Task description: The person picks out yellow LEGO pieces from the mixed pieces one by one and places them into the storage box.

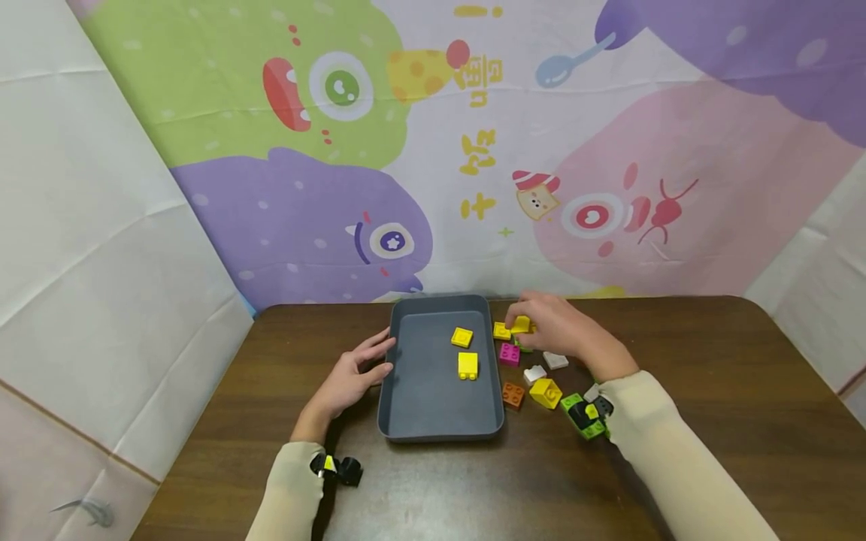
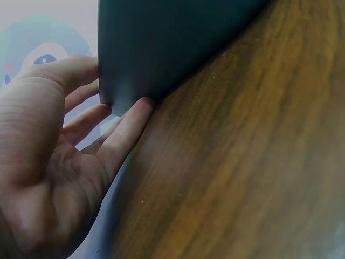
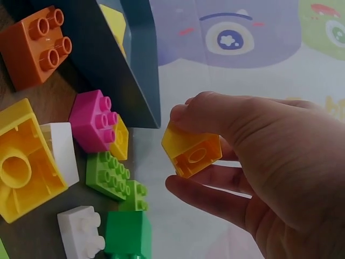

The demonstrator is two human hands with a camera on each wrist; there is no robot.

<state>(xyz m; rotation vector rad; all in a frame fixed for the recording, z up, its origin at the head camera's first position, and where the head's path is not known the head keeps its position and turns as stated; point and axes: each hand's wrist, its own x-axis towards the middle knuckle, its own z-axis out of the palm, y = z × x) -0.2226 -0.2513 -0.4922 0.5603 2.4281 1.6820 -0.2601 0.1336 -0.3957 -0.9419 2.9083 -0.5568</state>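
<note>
A dark grey rectangular tray (image 1: 422,406) stands in the middle of the table. Two yellow toy bricks lie inside it: a flat one (image 1: 462,336) and a taller one (image 1: 467,365). My left hand (image 1: 348,383) is at the tray's left side, its loosely extended fingertips against the outer wall. Right of the tray, my right hand (image 1: 558,327) pinches a yellow building block (image 3: 199,154) between thumb and fingers, its hollow underside showing in the right wrist view. Just beside that hand, another flat yellow brick (image 1: 501,330) lies near the tray's right rim.
Right of the tray lie loose bricks: magenta (image 1: 510,354), orange (image 1: 513,395), yellow (image 1: 546,393), white ones (image 1: 534,374) and green ones (image 1: 583,428). A dark green brick (image 3: 128,232) shows in the right wrist view. Behind the wooden table (image 1: 284,361) hangs a cartoon-printed cloth (image 1: 473,255).
</note>
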